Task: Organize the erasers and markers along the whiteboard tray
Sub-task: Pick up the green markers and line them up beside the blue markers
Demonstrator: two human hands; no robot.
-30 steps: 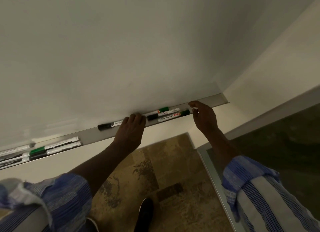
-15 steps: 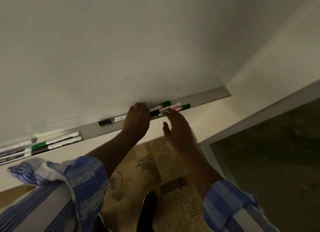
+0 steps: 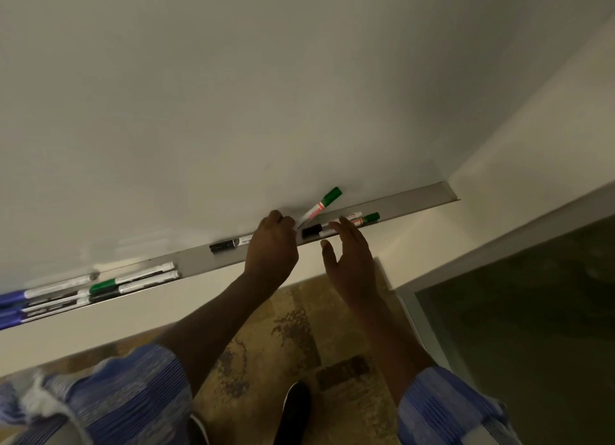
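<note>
Gray tray [image 3: 409, 202] under the whiteboard [image 3: 299, 95] holds markers. The left hand [image 3: 271, 245] has its fingers clenched round the white end of a green-capped marker [image 3: 322, 207], which is tilted, cap up against the whiteboard. The right hand [image 3: 351, 261] is released, fingers straight, tips touching a black-capped marker [image 3: 312, 230] and a second green marker [image 3: 364, 219], both lying in the tray. A lone black marker [image 3: 226, 245] lies in the tray just left of the left hand. A marker bunch [image 3: 100, 286] lies at the tray's far left, well apart.
</note>
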